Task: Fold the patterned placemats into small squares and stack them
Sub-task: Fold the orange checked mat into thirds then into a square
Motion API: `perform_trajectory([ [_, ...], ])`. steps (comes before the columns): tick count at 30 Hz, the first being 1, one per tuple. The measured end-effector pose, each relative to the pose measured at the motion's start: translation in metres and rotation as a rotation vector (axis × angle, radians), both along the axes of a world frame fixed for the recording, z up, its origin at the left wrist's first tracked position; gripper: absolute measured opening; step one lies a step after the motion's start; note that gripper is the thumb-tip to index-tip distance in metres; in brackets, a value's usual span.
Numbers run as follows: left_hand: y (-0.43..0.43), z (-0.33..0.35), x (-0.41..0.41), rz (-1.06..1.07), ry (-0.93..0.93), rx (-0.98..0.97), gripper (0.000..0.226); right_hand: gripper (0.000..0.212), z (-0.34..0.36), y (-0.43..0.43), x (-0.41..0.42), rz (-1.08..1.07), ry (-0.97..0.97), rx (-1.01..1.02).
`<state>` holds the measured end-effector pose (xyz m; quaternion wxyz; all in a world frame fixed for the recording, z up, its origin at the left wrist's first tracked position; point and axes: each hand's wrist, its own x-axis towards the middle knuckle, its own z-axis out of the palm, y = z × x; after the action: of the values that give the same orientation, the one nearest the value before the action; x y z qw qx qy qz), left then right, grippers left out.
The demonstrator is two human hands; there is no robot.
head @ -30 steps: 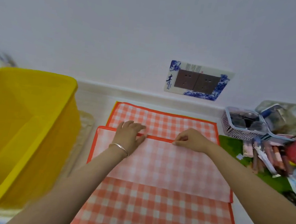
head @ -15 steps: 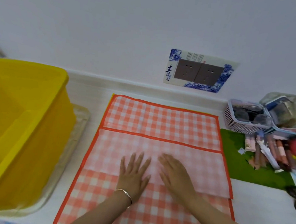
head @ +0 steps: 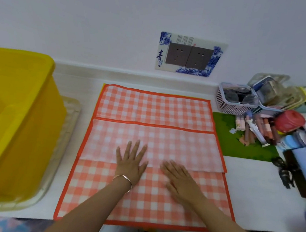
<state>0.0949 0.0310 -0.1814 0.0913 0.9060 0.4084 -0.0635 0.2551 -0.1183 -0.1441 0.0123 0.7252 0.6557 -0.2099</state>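
Pressing flat on the orange-and-white checked placemat (head: 154,108), which lay spread on the white counter (head: 253,191) in front of the person, both hands had their fingers straight and slightly spread, gripping nothing. The left hand (head: 131,162) and right hand (head: 178,178) lay across the near crease of a paler folded band (head: 183,146), probably to sharpen that fold and stop the flap springing up. A yellow tub (head: 13,121) stood at the left and a basket (head: 231,106) and tubes (head: 259,129) at the right, all off the mat. On the wall, the blue-patterned socket surround (head: 160,57) bore the character 青; the smaller writing was illegible.
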Motion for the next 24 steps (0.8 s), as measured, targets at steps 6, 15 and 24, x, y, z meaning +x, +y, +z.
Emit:
perform_trajectory([
  [6, -0.001, 0.008, 0.001, -0.014, 0.036, -0.084, 0.086, 0.061, 0.002, -0.041, 0.040, -0.164, -0.006, -0.036],
  [15, -0.004, 0.014, 0.002, -0.028, 0.059, -0.103, 0.087, 0.088, 0.004, -0.083, 0.083, -0.395, -0.124, -0.059],
  [24, -0.001, 0.013, 0.000, -0.017, 0.014, -0.103, 0.092, 0.078, 0.002, 0.025, -0.004, -0.179, 0.017, 0.081],
])
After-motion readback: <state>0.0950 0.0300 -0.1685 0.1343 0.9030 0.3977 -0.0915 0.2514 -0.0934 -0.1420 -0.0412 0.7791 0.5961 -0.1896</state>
